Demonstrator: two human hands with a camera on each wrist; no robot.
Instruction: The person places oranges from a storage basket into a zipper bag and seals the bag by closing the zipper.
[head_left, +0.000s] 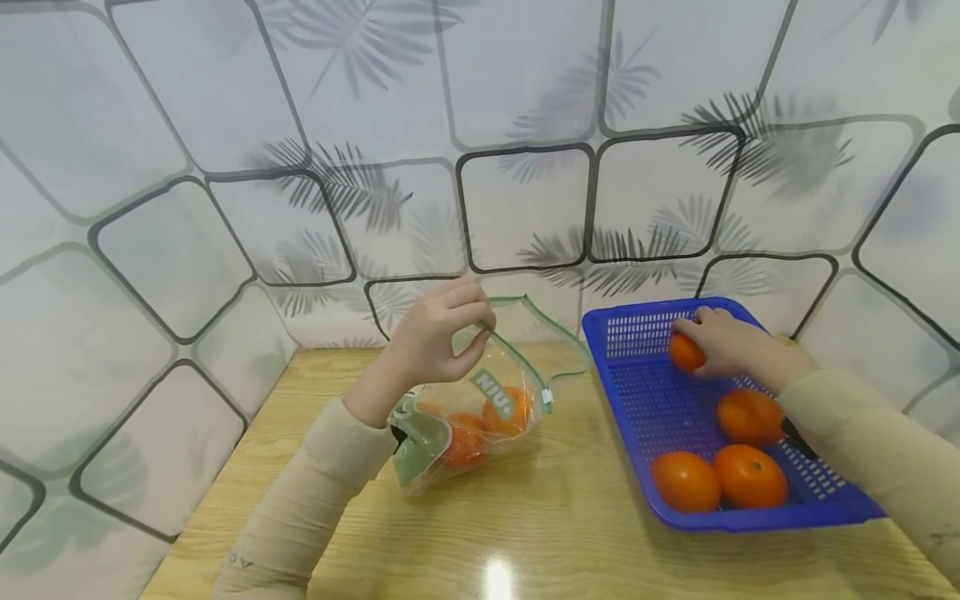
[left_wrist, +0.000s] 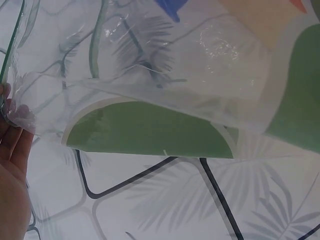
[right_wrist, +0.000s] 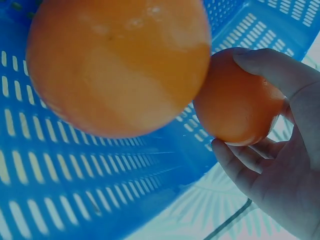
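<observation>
My left hand (head_left: 441, 330) pinches the green-edged rim of a clear zip bag (head_left: 540, 329) and holds its mouth up. Inside the bag, low down, lie oranges (head_left: 465, 440), partly hidden by its green print. In the left wrist view, fingers (left_wrist: 19, 150) grip the bag's see-through edge. Over the far part of a blue plastic basket (head_left: 626, 433), my right hand (head_left: 726, 343) holds an orange (head_left: 686, 353). The right wrist view shows thumb and fingers curled round that orange (right_wrist: 237, 102). Three more oranges (head_left: 748, 477) rest in the basket nearer to me.
A light wooden table (head_left: 555, 533) carries both bag and basket, the basket on the right. Patterned cloth (head_left: 525, 208) with dark lines and leaf prints rises behind the table and along its left. The white zip slider (head_left: 547, 397) sits at the bag's right edge.
</observation>
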